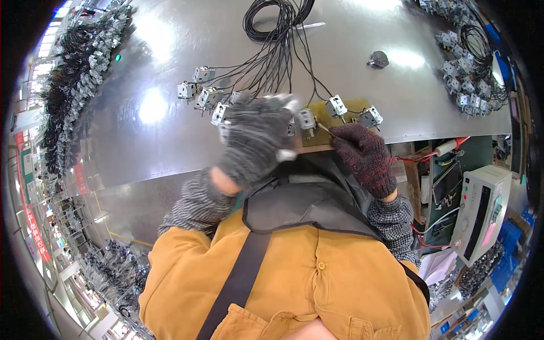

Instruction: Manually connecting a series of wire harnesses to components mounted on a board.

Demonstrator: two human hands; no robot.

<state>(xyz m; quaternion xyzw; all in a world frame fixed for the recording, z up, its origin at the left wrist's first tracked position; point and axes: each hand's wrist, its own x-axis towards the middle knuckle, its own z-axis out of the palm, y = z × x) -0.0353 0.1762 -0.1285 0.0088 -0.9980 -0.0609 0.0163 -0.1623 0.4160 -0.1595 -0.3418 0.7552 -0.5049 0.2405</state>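
Observation:
Several small silver metal block-shaped parts with short shafts, each on a black cable, lie along the table's near edge. My left hand (258, 136), in a grey striped glove, is over the middle of the row. It is smeared by motion, and its fingers hide what is beneath. My right hand (362, 153), in a dark red and black glove, is closed on a thin pointed tool (324, 129), its kind unclear. The tool points at one metal part (307, 120). Two more parts (336, 106) lie just beyond that hand, on a yellowish board (320, 141).
A coil of black cable (258, 25) lies at the far middle of the metal table (187, 34). A dark lump (378, 59) sits to its right. Cabled parts are heaped at far left (85, 85) and right (464, 85). A white instrument box (481, 212) stands below right.

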